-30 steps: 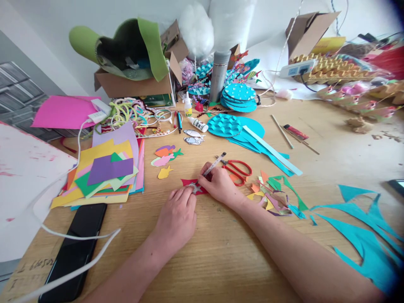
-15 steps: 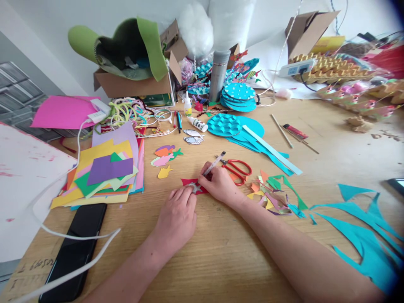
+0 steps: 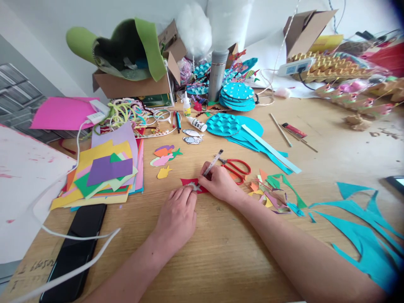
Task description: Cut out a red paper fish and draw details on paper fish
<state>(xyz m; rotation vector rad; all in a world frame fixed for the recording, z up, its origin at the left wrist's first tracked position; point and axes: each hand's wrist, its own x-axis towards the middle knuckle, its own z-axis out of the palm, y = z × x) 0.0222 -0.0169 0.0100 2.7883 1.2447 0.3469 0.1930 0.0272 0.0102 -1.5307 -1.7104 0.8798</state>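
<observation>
Head view shows the left hand (image 3: pixel 177 214) flat-fingered on a grey cutout (image 3: pixel 195 187), right hand (image 3: pixel 219 183) pinching a pen (image 3: pixel 214 161), bare worktop (image 3: pixel 217 252) between forearms (image 3: pixel 280 237).

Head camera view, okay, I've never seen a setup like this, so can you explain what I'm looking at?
There is no machine here: these are a person's two bare hands. Every picture comes from one camera worn on their head, looking forward and down.

The left hand rests against a small grey shape on red paper. The right hand holds a slim pen over that paper; its tip is too small to make out.

Around them on the wooden table lie red-handled scissors, fish-shaped cutouts, a pile of coloured paper and a dark phone.
</observation>
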